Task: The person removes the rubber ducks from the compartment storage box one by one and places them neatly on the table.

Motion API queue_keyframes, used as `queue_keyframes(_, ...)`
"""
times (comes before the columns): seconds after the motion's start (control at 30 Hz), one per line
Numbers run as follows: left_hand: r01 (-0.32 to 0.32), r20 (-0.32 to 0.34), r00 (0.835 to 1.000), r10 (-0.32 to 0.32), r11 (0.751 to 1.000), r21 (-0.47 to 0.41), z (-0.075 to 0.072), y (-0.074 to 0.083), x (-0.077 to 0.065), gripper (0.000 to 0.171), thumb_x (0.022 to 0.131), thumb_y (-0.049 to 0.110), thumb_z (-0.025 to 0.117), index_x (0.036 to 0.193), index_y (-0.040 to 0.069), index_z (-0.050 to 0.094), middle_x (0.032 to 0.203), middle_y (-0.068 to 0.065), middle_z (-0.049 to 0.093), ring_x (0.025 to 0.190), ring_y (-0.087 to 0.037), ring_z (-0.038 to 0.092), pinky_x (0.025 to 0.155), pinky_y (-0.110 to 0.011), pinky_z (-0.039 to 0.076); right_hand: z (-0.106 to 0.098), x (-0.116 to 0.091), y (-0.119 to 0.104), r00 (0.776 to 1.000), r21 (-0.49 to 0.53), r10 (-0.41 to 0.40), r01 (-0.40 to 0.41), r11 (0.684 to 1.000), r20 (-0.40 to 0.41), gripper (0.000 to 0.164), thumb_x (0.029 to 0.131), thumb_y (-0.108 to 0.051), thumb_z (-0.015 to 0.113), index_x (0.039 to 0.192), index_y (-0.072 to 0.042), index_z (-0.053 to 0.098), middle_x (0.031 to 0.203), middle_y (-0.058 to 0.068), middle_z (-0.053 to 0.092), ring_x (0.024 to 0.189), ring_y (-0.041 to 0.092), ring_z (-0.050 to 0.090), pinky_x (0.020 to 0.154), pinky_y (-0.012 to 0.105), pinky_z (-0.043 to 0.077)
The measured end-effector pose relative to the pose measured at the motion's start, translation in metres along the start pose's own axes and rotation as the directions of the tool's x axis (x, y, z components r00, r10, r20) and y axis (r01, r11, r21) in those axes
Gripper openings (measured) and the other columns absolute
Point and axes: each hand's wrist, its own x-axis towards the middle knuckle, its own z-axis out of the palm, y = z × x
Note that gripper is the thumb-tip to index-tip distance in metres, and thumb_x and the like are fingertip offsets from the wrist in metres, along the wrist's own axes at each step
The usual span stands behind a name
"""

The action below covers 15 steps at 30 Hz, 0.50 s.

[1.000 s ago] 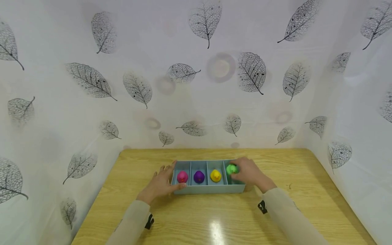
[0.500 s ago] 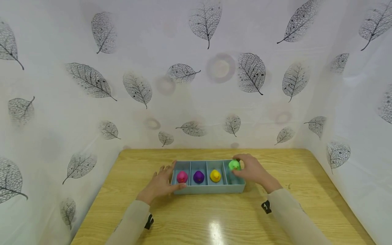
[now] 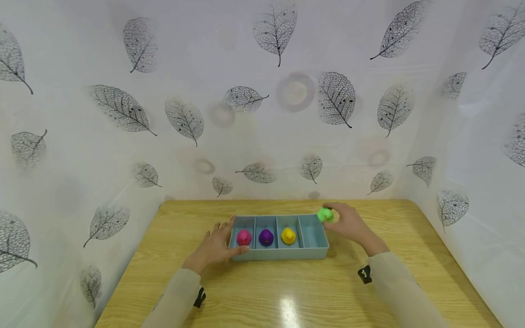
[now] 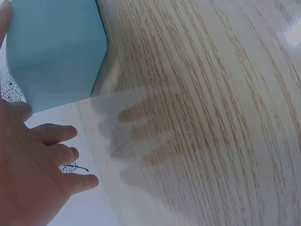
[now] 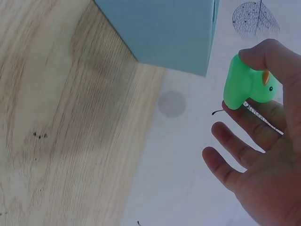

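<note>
A light blue box point(image 3: 283, 254) with several compartments in a row stands on the table. From the left they hold a pink toy duck point(image 3: 244, 237), a purple toy duck point(image 3: 266, 237) and a yellow toy duck point(image 3: 288, 235); the rightmost is bare. My left hand point(image 3: 215, 246) holds the box's left end, thumb over the front rim, index finger at the back corner, the other fingers spread. My right hand point(image 3: 348, 223) pinches a green toy duck point(image 5: 244, 84) between thumb and fingers, raised beside the box's back right corner. Its ring and little fingers stick out free.
The wooden table point(image 3: 262, 291) extends on all sides of the box. A pale sheet with a leaf print point(image 3: 254, 114) encloses it at the back and both sides. Small dark marks point(image 5: 40, 135) show on the tabletop at the right.
My right hand has lifted the green toy duck out of the rightmost compartment and moved it up and to the right, past the rim. The left hand and the box have stayed put.
</note>
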Motion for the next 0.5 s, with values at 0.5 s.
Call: queue_keyframes(0.5, 0.015, 0.010, 1.000, -0.015, 1.000, 0.004, -0.001, 0.001, -0.001, 0.115, 0.089, 0.079, 0.064, 0.171, 0.026, 0.003, 0.170, -0.018, 0.034, 0.160, -0.052, 0.016, 0.125, -0.077, 0.012, 0.000, 0.004, 0.045, 0.994, 0.023, 0.107, -0.107, 0.994, -0.019, 0.058, 0.091, -0.013, 0.074, 0.143, 0.008, 0.059, 0.142, 0.033, 0.061, 0.131, 0.055, 0.057, 0.108, 0.070, 0.048)
